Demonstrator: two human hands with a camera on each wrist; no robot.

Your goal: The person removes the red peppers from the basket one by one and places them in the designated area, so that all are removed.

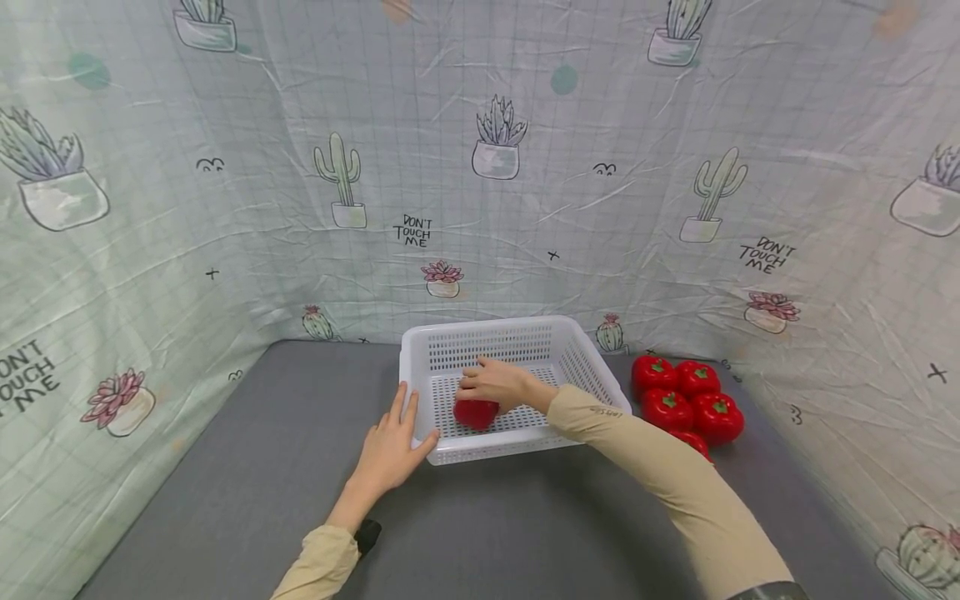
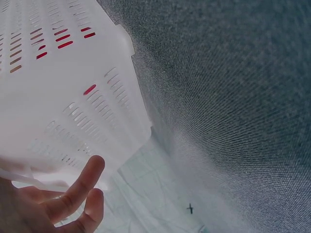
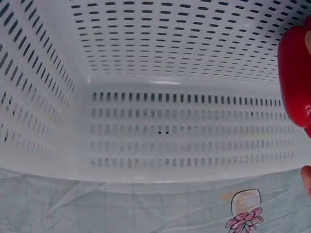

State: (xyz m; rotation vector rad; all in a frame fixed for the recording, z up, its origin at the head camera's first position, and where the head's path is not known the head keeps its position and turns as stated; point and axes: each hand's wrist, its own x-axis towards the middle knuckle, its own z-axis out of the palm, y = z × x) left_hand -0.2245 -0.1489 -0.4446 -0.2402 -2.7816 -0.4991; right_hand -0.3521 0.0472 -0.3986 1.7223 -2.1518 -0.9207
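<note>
A white perforated plastic basket (image 1: 442, 454) stands on the grey table. Inside its left half, my right hand (image 1: 495, 383) grips a red bell pepper (image 1: 476, 413) from above. At the right edge of the right wrist view, the glossy pepper (image 3: 294, 77) shows beside slivers of my fingers. My left hand (image 1: 390, 446) rests against the basket's front left corner, its fingers spread and mostly straight. From the left wrist view, that hand (image 2: 63, 208) lies by the basket's slotted wall (image 2: 63, 102), and bits of red appear through the slots.
Several more red bell peppers (image 1: 693, 400) with green stems are grouped right of the basket, one partly hidden by my right sleeve (image 1: 652, 467). A cactus-printed cloth (image 1: 480, 208) hangs behind and on both sides of the grey table (image 1: 247, 500).
</note>
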